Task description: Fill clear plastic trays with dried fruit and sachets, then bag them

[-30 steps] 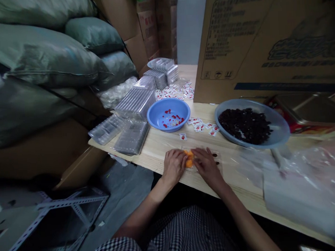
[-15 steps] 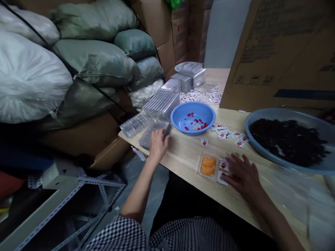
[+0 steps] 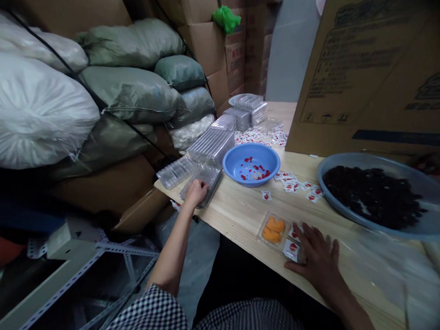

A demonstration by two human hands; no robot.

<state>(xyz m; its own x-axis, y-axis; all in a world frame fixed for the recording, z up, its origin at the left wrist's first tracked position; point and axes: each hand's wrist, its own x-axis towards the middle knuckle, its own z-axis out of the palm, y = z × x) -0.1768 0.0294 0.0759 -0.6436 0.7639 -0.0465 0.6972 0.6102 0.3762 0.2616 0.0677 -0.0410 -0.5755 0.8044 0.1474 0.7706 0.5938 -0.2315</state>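
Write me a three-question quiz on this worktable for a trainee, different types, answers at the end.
1. Which colour are the soft-looking pieces in the clear tray near the right hand?
A) green
B) orange
C) white

2. True or false: the left hand is at the flat stack of clear plastic.

3. Fill in: the large basin of dark pieces stands to the ____ of the small blue bowl.

Key: 1 B; 2 true; 3 right.

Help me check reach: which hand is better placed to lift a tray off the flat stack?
Left, most likely: the left hand is at the flat stack, while the right hand is farther away, by the red-marked packets.
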